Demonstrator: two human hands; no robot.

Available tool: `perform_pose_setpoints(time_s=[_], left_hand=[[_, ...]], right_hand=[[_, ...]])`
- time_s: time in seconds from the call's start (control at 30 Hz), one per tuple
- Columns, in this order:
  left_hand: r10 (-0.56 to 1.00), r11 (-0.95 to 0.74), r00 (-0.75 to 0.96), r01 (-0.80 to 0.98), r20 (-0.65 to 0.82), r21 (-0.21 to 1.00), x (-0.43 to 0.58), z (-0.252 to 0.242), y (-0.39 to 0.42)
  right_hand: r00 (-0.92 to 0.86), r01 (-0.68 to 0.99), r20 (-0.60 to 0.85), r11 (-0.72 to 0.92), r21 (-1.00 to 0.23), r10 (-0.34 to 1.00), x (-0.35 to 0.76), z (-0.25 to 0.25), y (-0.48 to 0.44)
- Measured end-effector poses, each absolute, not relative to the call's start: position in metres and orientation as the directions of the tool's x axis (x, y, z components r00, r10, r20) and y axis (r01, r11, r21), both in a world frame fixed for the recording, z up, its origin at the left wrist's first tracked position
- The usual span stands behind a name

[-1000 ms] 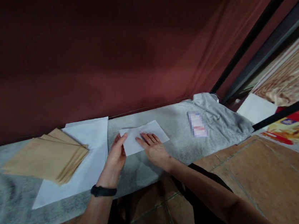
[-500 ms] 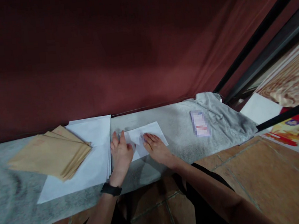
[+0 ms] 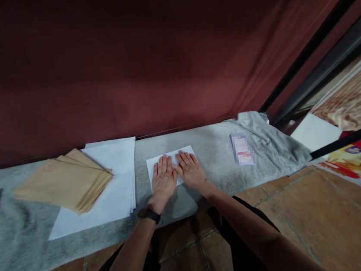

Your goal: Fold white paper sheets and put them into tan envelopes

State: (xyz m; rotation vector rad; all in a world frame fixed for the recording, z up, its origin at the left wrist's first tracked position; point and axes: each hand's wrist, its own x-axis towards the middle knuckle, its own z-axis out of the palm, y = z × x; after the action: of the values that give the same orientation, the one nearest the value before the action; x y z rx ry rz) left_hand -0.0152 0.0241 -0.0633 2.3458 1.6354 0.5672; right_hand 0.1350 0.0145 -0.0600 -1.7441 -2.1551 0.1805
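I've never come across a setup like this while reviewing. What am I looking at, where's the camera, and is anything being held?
There is no machine here: these are a person's bare left hand and right hand, seen by a camera worn on the head, looking forward and down. A dark band circles the left wrist.

Neither hand grips anything. Both lie palm down on a white paper, which rests on a grey cloth.

To the left, brown envelopes lie fanned partly over larger white sheets. To the right is a small slip, too pixelated to read.
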Motion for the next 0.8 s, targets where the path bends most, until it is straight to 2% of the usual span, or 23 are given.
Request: perform_pose_setpoints(time_s=[0.43, 0.67, 0.8], left_hand=[[0.966, -0.236, 0.161, 0.866, 0.201, 0.441, -0.047, -0.064, 0.027], [0.975, -0.162, 0.093, 0.916, 0.2, 0.367, -0.06, -0.067, 0.03], [0.956, -0.197, 0.128, 0.947, 0.263, 0.253, -0.043, -0.061, 0.02]], right_hand=[[-0.05, 0.95, 0.244, 0.121, -0.287, 0.969, 0.166, -0.07, 0.011], [0.032, 0.973, 0.209, 0.018, -0.232, 0.977, 0.174, -0.066, 0.004], [0.033, 0.973, 0.234, 0.023, -0.23, 0.972, 0.17, -0.057, 0.001]])
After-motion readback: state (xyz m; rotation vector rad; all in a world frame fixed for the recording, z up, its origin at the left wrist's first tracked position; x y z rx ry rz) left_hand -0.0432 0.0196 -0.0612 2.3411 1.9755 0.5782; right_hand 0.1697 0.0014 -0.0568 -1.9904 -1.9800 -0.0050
